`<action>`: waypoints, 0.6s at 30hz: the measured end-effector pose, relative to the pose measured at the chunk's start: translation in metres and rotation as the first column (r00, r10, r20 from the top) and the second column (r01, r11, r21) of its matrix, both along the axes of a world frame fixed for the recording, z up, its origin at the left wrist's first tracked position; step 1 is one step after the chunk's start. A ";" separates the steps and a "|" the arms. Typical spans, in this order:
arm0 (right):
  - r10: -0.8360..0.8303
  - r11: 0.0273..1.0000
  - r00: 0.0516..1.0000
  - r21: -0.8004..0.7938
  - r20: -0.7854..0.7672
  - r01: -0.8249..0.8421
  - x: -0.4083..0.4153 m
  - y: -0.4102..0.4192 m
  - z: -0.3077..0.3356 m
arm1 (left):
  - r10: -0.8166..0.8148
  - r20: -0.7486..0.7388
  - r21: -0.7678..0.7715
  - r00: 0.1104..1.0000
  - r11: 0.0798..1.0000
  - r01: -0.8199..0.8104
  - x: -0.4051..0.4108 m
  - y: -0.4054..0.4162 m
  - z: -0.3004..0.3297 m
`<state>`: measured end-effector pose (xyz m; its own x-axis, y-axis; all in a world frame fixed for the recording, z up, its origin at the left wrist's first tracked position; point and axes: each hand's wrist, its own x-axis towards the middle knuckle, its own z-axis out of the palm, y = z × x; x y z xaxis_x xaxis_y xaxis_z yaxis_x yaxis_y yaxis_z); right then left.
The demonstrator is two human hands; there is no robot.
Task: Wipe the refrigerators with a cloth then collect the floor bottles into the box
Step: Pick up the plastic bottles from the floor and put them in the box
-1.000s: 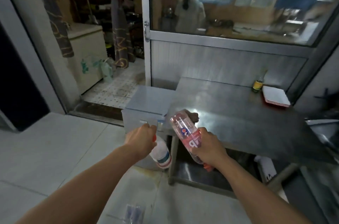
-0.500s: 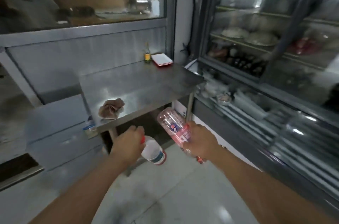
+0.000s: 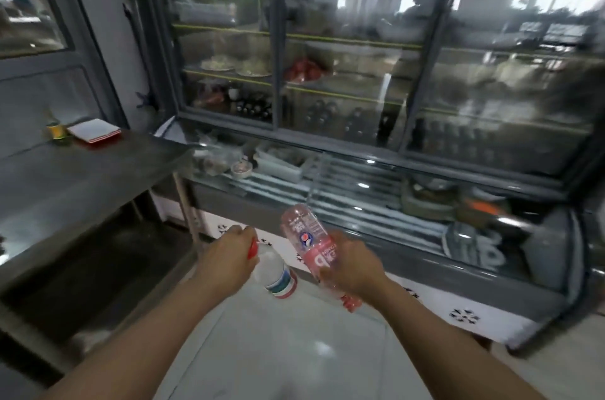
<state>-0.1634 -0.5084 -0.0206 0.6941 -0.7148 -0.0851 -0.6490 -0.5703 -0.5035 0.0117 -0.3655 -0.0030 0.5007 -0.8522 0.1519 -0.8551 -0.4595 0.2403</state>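
We've got both hands full, left hand [image 3: 229,258] gripping the red-capped clear bottle [image 3: 277,275] by its neck, right hand [image 3: 351,263] around the pink bottle [image 3: 307,241], probably hauling both boxward, no box visible yet.

Two hands, the left hand [image 3: 229,257] and the right hand [image 3: 352,263], each hold one of two bottles: a clear bottle [image 3: 276,273] and a pink bottle [image 3: 309,241]. One desk [image 3: 82,170] carries one small jar [image 3: 55,129] and one stack of plates [image 3: 94,131]. One glass-fronted refrigerator [image 3: 376,79] stands behind.
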 end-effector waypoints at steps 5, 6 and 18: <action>-0.169 0.985 0.985 -0.023 -0.026 0.168 -0.158 -0.033 0.000 | -0.175 -0.020 -0.025 0.984 0.984 0.175 -0.142 -0.059 -0.004; -0.200 0.980 0.979 -0.028 -0.033 0.199 -0.191 -0.037 -0.001 | -0.200 -0.020 -0.027 0.980 0.979 0.200 -0.173 -0.068 -0.005; -0.633 0.774 0.773 -0.028 -0.046 0.632 -0.536 -0.074 0.012 | -0.580 -0.041 -0.015 0.813 0.814 0.580 -0.484 -0.196 0.007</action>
<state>-0.6991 -0.5826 -0.0082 0.0804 -0.9921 -0.0967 -0.8891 -0.0275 -0.4569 -0.4724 -0.5618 0.0041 -0.0809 -0.9863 0.1438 -0.9519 0.1192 0.2823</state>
